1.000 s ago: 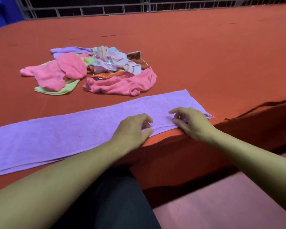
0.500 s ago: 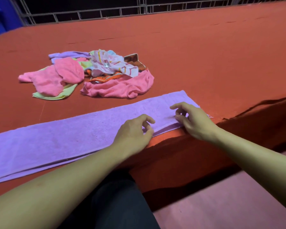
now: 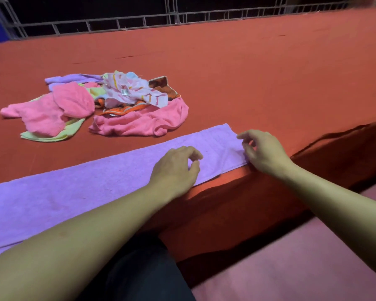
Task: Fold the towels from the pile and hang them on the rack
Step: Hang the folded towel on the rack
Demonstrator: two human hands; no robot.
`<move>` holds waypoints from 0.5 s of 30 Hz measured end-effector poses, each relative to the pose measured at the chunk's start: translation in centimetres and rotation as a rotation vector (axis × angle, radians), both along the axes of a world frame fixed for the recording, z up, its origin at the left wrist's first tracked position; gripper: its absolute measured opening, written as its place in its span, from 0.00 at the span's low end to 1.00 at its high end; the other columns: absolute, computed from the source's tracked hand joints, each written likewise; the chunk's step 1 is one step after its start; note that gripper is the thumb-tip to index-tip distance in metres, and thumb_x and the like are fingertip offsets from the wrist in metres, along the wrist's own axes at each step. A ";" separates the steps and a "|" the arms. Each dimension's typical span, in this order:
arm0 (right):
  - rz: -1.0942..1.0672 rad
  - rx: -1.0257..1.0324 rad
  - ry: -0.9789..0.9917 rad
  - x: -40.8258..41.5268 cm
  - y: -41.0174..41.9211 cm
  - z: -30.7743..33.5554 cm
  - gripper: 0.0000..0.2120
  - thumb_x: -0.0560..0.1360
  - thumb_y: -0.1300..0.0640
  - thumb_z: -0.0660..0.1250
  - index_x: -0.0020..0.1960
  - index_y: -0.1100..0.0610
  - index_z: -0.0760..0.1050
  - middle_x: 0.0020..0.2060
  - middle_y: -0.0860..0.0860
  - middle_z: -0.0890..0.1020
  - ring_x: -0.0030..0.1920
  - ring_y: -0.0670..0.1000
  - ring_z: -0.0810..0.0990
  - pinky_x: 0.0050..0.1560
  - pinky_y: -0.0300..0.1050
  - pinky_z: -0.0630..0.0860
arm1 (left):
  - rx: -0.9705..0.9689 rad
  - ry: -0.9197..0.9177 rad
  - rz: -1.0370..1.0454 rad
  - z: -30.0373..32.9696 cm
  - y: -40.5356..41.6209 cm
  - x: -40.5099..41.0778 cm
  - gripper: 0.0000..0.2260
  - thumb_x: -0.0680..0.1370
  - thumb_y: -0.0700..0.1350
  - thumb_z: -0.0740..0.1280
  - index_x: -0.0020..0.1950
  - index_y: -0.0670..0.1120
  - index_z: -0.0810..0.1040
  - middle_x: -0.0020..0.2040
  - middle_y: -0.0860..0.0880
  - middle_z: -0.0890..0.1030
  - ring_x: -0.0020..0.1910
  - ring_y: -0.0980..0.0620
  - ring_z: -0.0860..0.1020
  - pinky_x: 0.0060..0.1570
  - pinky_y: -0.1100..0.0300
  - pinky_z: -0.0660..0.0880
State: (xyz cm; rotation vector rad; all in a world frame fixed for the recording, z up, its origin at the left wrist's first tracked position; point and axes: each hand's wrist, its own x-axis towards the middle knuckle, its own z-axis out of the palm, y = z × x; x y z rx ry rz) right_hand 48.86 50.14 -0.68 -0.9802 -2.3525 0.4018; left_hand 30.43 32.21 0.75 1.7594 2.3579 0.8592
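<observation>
A lilac terry towel lies flat along the near edge of the table, which is covered in rust-red cloth. The towel looks folded lengthwise into a long narrow band, with a doubled edge showing along its near side. Its long axis runs from the lower left, where it leaves the picture, up to a square short end at the right, close to the table's edge. The left hand rests on the band toward its right part, fingers curled with thumb and forefinger close together at the cloth; whether they pinch it I cannot tell. The right hand is at the towel's right end, its lower fingers touching the corner, its forefinger lifted and loosely bent; a firm grip is not plain. Farther back on the table, well apart from the band, sits the pile of towels: pink, pale green, lilac, a striped white one and an orange-brown patterned one, all crumpled together. A metal grid railing runs behind the table.
</observation>
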 end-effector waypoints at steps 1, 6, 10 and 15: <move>-0.039 -0.010 -0.002 0.5 0.6 -0.1 0.12 0.76 0.60 0.64 0.58 0.51 0.78 0.44 0.42 0.79 0.47 0.54 0.78 0.48 0.44 0.69 | 0.002 0.007 -0.010 0.0 0.8 0.1 0.09 0.78 0.48 0.63 0.56 0.58 0.78 0.53 0.61 0.80 0.50 0.54 0.75 0.54 0.56 0.73; -0.143 -0.136 0.052 2.6 2.4 0.1 0.12 0.76 0.61 0.65 0.58 0.52 0.79 0.45 0.49 0.82 0.39 0.50 0.77 0.46 0.40 0.68 | 0.001 -0.004 -0.086 -0.1 4.5 0.8 0.09 0.78 0.47 0.64 0.55 0.58 0.80 0.37 0.66 0.74 0.43 0.56 0.74 0.50 0.59 0.71; -0.098 -0.202 0.028 3.4 1.8 0.5 0.08 0.75 0.53 0.70 0.54 0.47 0.77 0.38 0.43 0.81 0.37 0.46 0.78 0.43 0.39 0.70 | -0.047 0.036 -0.161 -1.0 5.9 1.8 0.07 0.77 0.51 0.65 0.52 0.59 0.79 0.34 0.63 0.73 0.45 0.53 0.73 0.49 0.55 0.74; -0.006 -0.194 -0.070 3.0 1.3 0.0 0.13 0.71 0.52 0.73 0.55 0.49 0.77 0.35 0.43 0.80 0.35 0.35 0.76 0.36 0.32 0.67 | -0.057 0.049 -0.133 -1.8 6.3 1.8 0.07 0.77 0.52 0.65 0.54 0.60 0.78 0.47 0.60 0.80 0.53 0.54 0.73 0.51 0.55 0.73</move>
